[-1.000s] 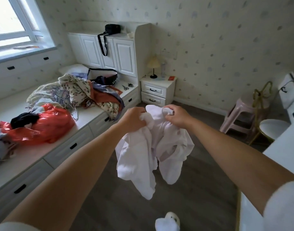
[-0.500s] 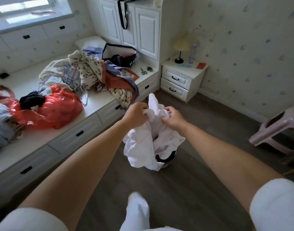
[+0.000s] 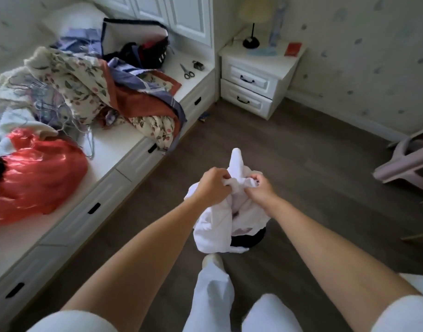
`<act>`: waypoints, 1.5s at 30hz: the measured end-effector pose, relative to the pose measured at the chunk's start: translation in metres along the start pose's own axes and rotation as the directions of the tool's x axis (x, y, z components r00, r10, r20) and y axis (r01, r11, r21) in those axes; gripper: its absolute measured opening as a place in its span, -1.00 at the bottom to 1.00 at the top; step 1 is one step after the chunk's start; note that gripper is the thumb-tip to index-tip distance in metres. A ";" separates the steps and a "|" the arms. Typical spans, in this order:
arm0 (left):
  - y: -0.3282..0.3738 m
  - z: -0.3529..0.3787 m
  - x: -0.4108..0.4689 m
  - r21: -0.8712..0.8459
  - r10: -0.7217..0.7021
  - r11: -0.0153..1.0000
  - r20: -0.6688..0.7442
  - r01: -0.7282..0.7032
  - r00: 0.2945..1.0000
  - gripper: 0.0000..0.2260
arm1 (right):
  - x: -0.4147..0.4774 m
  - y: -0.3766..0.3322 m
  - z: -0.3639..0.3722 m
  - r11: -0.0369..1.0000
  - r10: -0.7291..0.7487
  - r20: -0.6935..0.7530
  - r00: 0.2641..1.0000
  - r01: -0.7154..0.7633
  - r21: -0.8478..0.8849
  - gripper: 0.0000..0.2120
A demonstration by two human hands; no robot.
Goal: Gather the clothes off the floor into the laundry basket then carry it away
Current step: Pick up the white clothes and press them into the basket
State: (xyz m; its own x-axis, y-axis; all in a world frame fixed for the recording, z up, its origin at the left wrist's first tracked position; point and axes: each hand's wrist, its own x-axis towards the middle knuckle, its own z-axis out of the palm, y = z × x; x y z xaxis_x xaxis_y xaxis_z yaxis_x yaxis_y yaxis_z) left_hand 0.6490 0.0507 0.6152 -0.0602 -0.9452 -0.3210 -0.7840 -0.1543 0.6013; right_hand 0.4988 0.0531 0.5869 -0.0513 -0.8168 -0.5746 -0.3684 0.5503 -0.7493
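Observation:
A white garment (image 3: 215, 226) hangs bunched between both hands over the dark wooden floor. My left hand (image 3: 211, 185) grips its top edge on the left, and my right hand (image 3: 259, 190) grips it on the right, the two almost touching. Directly under the cloth stands a small dark basket (image 3: 250, 239), mostly hidden by the hanging fabric; only its dark right side and a white base edge show. My white-trousered leg and foot (image 3: 211, 283) stand just in front of it.
A low white drawer bench (image 3: 124, 164) along the left carries a heap of floral and rust clothes (image 3: 105, 92), a red plastic bag (image 3: 35, 178) and scissors (image 3: 187, 71). A white nightstand (image 3: 253, 80) stands ahead, a pink stool (image 3: 407, 164) at right.
My view has tilted down and moved closer. Both hands have lowered the white garment toward the floor, and it now hangs over the dark basket.

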 end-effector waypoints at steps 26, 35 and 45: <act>-0.280 0.345 0.168 0.361 -0.320 0.919 0.452 0.158 0.832 -0.25 | 0.277 0.314 0.108 0.522 0.197 0.218 0.956 0.086 -0.848 -0.10; -0.308 0.372 0.191 0.380 -0.320 0.913 0.444 0.148 0.837 -0.22 | 0.301 0.350 0.134 0.547 0.140 0.144 0.980 0.044 -0.836 -0.10; -0.265 0.266 0.176 0.289 -0.085 0.956 0.097 0.053 0.992 -0.35 | 0.243 0.283 0.097 0.770 -0.042 -0.104 0.994 -0.034 -0.637 -0.47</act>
State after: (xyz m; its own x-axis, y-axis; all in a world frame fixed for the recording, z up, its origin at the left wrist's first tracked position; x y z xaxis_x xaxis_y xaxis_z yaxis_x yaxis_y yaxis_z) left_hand 0.6818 0.0016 0.2045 -0.0533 -0.8963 -0.4402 -0.9311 -0.1147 0.3462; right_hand 0.4718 0.0274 0.2030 -0.1323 -0.8528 -0.5051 -0.8731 0.3415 -0.3480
